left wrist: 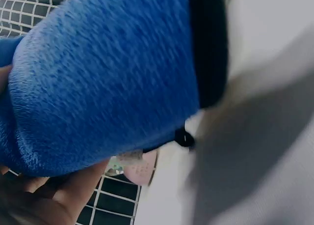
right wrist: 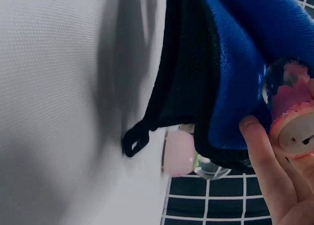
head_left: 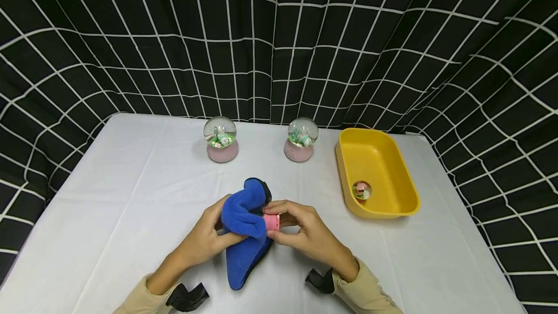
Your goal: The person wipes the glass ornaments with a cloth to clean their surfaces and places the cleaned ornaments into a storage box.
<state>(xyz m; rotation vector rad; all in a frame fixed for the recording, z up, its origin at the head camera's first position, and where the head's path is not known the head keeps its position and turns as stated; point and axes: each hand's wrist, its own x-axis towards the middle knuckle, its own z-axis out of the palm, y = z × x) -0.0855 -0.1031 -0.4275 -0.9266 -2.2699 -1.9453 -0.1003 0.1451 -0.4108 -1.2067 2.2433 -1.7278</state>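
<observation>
A blue plush cloth [head_left: 248, 217] with a black edge and a small black loop is bunched in my left hand [head_left: 205, 236], the fingers curled round it. My right hand [head_left: 307, 231] pinches the pink base of a small snow globe [head_left: 272, 222] between thumb and fingers. In the right wrist view the clear dome of this snow globe [right wrist: 294, 97] lies against the blue cloth, with its pale round underside turned toward the camera. The left wrist view is mostly filled by the cloth [left wrist: 108, 82], which hides the globe there.
Two larger snow globes with pink bases stand at the back, one on the left [head_left: 221, 142] and one nearer the middle [head_left: 300, 142]. A yellow tub [head_left: 379, 168] on the right holds another small snow globe [head_left: 362, 191]. Black grid-patterned curtains [head_left: 261, 52] surround the white table [head_left: 131, 193].
</observation>
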